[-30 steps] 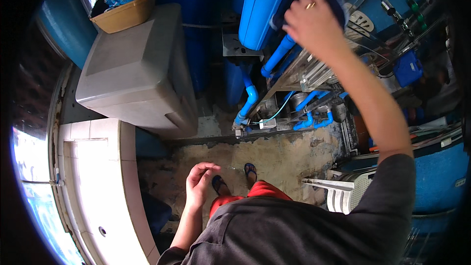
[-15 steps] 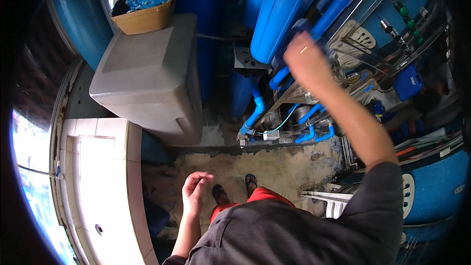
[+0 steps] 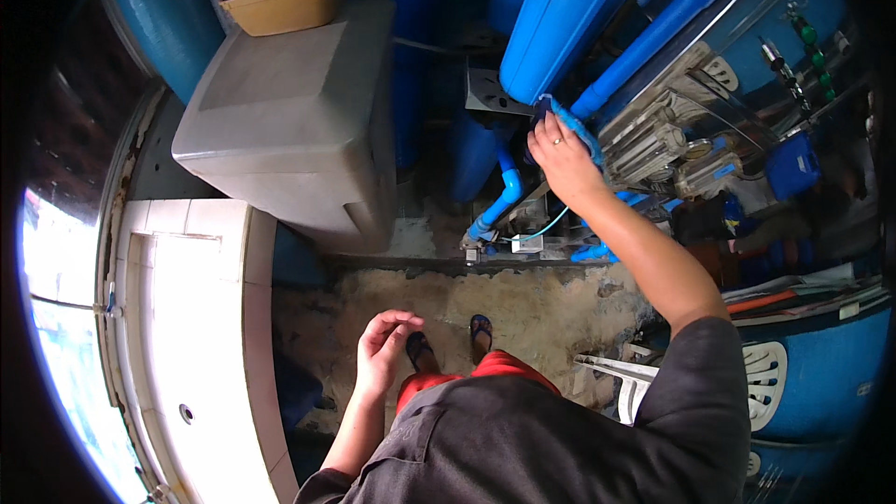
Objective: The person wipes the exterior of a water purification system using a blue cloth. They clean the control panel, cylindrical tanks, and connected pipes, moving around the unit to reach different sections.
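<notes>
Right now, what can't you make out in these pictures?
Head view:
Right hand: its palm, hidden by the back of the hand.
Blue cloth: its underside, hidden by the cloth itself.
Blue cylinder: its top, cut off by the upper edge.
Tan basin: its deeper contents, hidden by its wall.
White chair: partly hidden by the dark sleeve.

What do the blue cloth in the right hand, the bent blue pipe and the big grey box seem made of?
Blue cloth: fabric, apparently matt, from its soft, curving edge; fibre unclear. Bent blue pipe: probably plastic, smooth, slightly glossy, judging by its even colour. Grey box: likely moulded plastic, satin, given its rounded corners and soft sheen.
</notes>
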The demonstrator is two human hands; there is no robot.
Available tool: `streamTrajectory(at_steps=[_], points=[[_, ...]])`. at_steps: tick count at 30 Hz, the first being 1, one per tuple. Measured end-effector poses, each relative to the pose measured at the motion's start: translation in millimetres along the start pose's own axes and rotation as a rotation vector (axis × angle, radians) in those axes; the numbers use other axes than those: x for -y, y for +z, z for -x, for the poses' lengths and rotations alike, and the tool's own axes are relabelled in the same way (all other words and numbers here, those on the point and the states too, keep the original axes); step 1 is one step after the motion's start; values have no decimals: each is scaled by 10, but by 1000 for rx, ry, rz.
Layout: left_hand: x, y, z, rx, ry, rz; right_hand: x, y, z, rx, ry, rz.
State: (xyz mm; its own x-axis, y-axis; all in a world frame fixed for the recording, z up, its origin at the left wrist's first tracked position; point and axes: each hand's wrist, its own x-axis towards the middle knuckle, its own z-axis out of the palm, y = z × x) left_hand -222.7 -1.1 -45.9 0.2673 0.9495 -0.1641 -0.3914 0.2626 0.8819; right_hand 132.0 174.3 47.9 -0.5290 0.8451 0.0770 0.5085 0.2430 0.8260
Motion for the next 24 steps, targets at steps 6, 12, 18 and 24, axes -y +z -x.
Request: streamTrajectory(at_steps=[6,12,18,24], points=[[0,-5,154,-77,-3,-47,252,265,-173,182,-233,52],[9,33,229,-61,18,-5,-74,84,-53,106,-331,-401],[-15,-139,215,-68,28,10,-1138,-762,-67,-250,-122,-384],[-67,-152,69,-67,59,-37,-2297,-1876,-471,-1011,306,-20]])
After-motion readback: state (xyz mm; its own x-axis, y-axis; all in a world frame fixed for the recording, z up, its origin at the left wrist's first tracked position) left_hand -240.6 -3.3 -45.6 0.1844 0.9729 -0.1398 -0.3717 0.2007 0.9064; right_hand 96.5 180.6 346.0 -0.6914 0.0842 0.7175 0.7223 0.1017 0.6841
